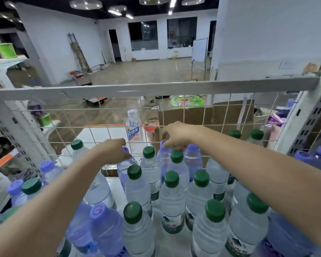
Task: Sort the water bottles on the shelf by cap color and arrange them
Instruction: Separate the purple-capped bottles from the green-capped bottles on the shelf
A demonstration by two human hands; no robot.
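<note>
Reaching to the back of the shelf (117,184), the left hand (111,151) gripped the neck of a purple-capped bottle (125,166), its fingers curled over the cap so only a sliver of purple showed. The right hand (176,135) pinched the cap of a second purple-capped bottle (163,158) just beside it, with a green-capped bottle (149,162) standing between the two. Both held bottles stood against the wire mesh (104,134) at the shelf's rear. In front of the hands, green-capped bottles (171,193) were clustered in rows across the middle and right, while more purple-capped bottles (100,225) sat at the near left, mixed with a few green ones. Another purple pair (312,156) stood at the far right. Beyond the mesh, a clear bottle with a white cap (132,126) stood near a cardboard box (220,115).
</note>
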